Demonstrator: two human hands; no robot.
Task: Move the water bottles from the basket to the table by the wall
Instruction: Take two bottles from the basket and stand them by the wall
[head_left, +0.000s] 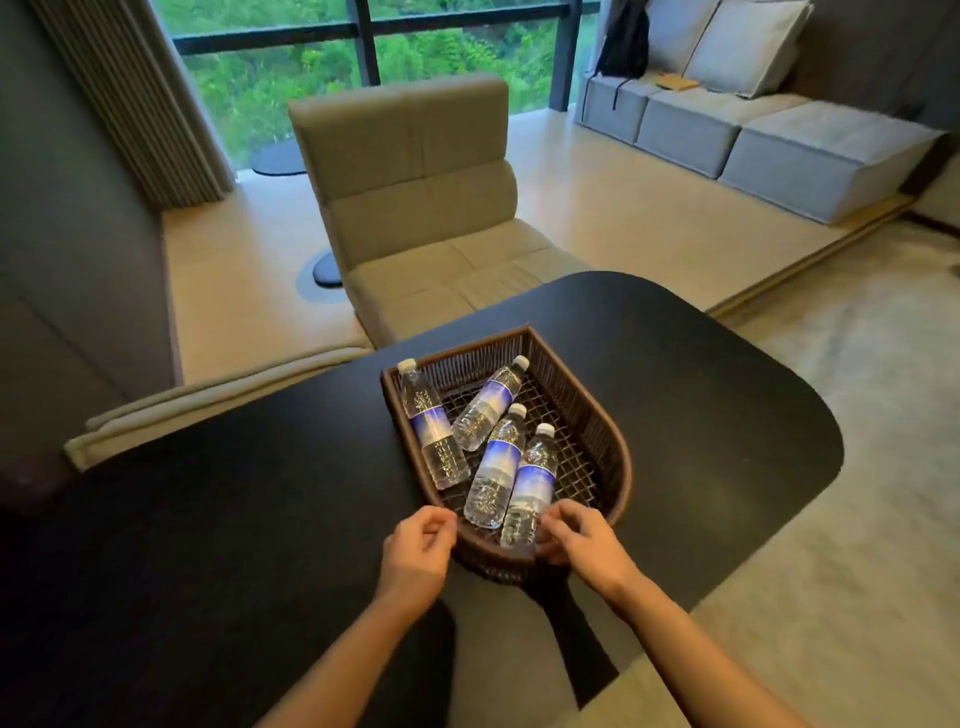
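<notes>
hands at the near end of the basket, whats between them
In the head view, between the left hand and right hand lie the dark woven basket's near rim and two clear blue-labelled plastic water bottles' bases.

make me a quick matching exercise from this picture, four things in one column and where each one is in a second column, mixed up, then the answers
Things:
1. leftmost bottle
2. left hand
3. right hand
4. beige chair

Places:
A. beyond the black table's far edge
B. at the base of the bottle nearest the viewer
C. lying along the basket's left wall
D. at the basket's near-left rim, touching no bottle

Pairs: 1-C, 2-D, 3-B, 4-A
</notes>
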